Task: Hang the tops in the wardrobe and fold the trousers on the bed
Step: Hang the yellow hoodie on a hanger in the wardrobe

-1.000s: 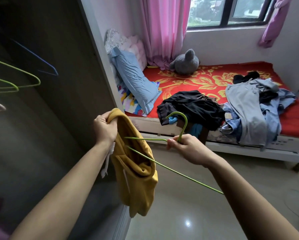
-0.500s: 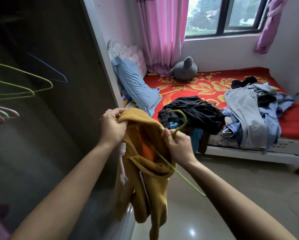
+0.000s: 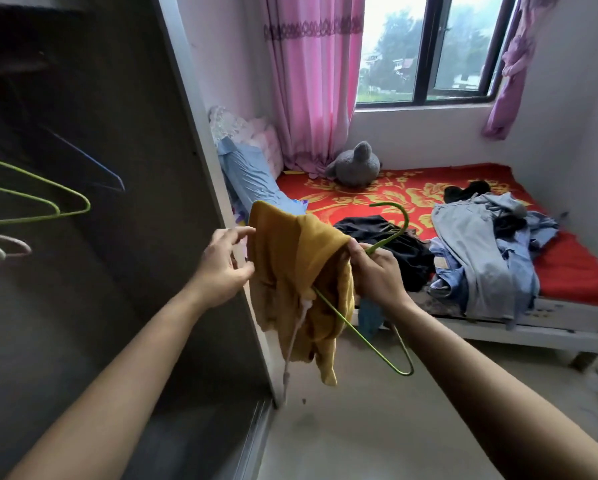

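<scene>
The open wardrobe [image 3: 134, 174] on the left holds empty green hangers [image 3: 44, 202] and pink ones, while the bed [image 3: 574, 271] on the right carries a blue-grey clothes pile [image 3: 481, 258] and a black garment [image 3: 408, 251]. Between them, in front of the wardrobe's edge, the mustard top [image 3: 290, 258] hangs bunched over a green hanger [image 3: 407, 218]. The right hand [image 3: 377, 275] is curled tight round the hanger's neck just below the hook, and the left hand [image 3: 221, 268] is loosely spread, fingertips touching the top's left edge.
</scene>
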Demonstrator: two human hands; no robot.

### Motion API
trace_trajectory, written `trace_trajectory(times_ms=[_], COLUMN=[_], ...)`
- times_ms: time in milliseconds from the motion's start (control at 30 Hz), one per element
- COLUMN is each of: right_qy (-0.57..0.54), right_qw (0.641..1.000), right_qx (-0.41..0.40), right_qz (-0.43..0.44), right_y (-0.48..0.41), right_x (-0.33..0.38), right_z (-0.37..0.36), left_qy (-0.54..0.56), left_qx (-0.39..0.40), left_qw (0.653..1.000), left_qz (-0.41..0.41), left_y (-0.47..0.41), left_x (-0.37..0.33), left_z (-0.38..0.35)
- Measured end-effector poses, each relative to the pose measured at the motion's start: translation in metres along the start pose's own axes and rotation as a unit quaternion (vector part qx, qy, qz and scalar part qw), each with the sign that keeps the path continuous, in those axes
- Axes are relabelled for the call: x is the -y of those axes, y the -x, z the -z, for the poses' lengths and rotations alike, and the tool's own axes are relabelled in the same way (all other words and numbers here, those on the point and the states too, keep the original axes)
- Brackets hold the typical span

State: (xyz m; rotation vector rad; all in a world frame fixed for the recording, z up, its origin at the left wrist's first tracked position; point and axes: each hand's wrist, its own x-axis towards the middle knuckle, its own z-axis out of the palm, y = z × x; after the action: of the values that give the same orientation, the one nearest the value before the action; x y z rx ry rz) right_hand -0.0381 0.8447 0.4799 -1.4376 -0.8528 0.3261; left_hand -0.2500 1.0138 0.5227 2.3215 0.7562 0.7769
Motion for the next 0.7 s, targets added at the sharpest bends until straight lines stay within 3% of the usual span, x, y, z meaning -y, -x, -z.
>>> trace_trajectory(times_ms=[67,200,333,400,567,700], right_qy=[-0.018,0.019,0.101,0.15,0.218,0.279], right_qw=[1.0,0.997,0.987,0.978,0.962,0.95], right_qx=[0.005,0.048,0.063,0.067,0.079,0.109], right_qz=[0.001,0.062,0.11,0.128,0.147,0.086], right_y=[-0.008,-0.022,-0.028,-0.028,-0.025,-0.023], right_x=[0.006,0.022,0.03,0.029,0.018,-0.009], right_z=[0.009,0.03,0.054,0.059,0.073,0.091], left_qy=[-0.087,-0.273,-0.259,-0.242,-0.115,-0.061], left_qx=[-0.087,-0.063,-0.072,-0.028,0.068,0.095], left_qw=[0.992,0.952,0.943,0.94,0.972,0.98], left_qz=[-0.04,-0.123,-0.194,-0.241,-0.193,-0.164], left_y=[-0.012,-0.036,-0.049,-0.05,-0.049,-0.045], left_x=[0.004,-0.001,-0.013,-0.013,0.001,0.007], left_z=[0.0,-0.008,-0.018,-0.028,-0.044,-0.048])
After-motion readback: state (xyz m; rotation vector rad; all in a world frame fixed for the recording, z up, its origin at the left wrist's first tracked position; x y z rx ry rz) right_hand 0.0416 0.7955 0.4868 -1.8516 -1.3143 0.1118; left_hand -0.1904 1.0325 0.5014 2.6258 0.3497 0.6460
